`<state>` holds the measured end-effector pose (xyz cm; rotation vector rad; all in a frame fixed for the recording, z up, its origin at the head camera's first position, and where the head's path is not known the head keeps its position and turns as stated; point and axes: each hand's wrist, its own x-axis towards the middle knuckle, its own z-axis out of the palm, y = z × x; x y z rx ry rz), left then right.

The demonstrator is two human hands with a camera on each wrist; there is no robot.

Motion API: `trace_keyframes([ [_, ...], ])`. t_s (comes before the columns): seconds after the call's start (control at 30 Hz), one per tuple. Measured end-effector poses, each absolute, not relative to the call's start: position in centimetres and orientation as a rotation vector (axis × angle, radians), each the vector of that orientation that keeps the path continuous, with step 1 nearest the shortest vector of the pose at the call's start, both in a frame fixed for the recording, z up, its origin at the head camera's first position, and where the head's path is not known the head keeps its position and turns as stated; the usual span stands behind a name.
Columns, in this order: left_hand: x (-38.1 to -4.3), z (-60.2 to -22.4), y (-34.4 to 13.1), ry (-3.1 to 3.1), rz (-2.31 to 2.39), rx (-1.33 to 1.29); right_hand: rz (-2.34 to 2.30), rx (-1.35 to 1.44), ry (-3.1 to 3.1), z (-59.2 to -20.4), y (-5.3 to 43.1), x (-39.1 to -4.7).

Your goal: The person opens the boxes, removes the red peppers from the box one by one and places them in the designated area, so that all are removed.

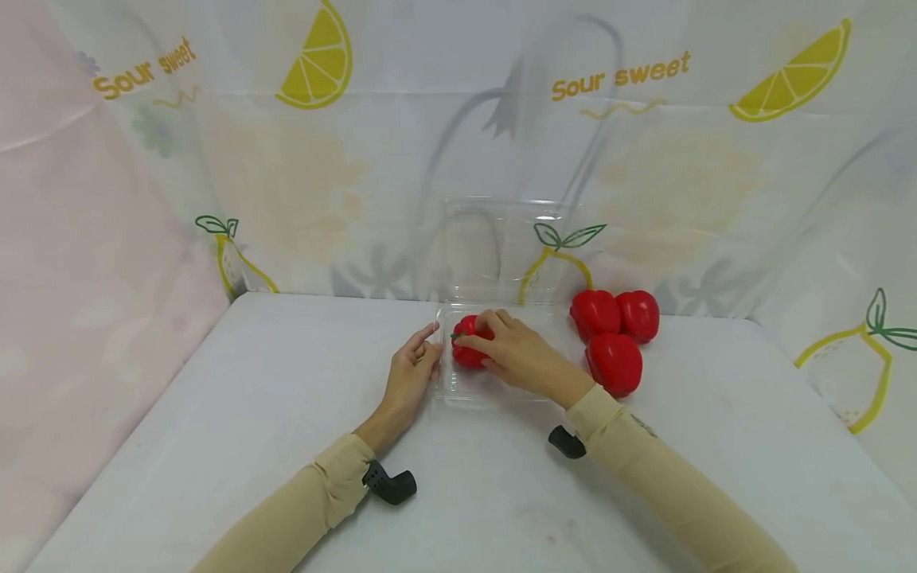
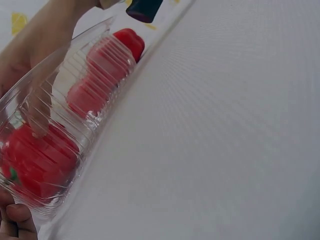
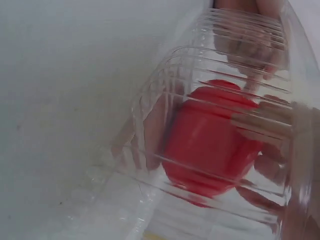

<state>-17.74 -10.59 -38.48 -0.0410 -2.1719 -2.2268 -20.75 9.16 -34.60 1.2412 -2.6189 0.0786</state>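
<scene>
A clear plastic clamshell box stands on the table with its lid raised at the back. Inside its left end is a red bell pepper with a green stem, also seen through the ribbed wall in the right wrist view. My right hand reaches into the box from the right and grips this pepper from above, thumb and fingers about it. At the box's left side my left hand holds the rim with thumb and fingers. Its fingertips show beside the box end in the left wrist view.
Three more red bell peppers lie close to the right of the box: one at the back left, one at the back right and one in front, near the right forearm. A lemon-print cloth hangs behind the white table.
</scene>
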Motion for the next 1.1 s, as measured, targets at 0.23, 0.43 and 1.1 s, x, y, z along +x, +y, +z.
trace_keyframes([
  [0.23, -18.7, -39.9, -10.7, -2.136, -2.266, -0.032, -0.019, 1.174, -2.658, -34.5, 8.4, -20.7],
  [0.43, -19.2, -41.1, -10.6, -2.154, -2.209, -0.022, -0.094, 1.104, -2.688, -34.5, 8.2, -20.7],
  [1.1, -19.1, -41.3, -10.7, -2.172, -2.166, -0.046, 0.143, 0.908, -2.785, -34.9, 8.7, -20.9],
])
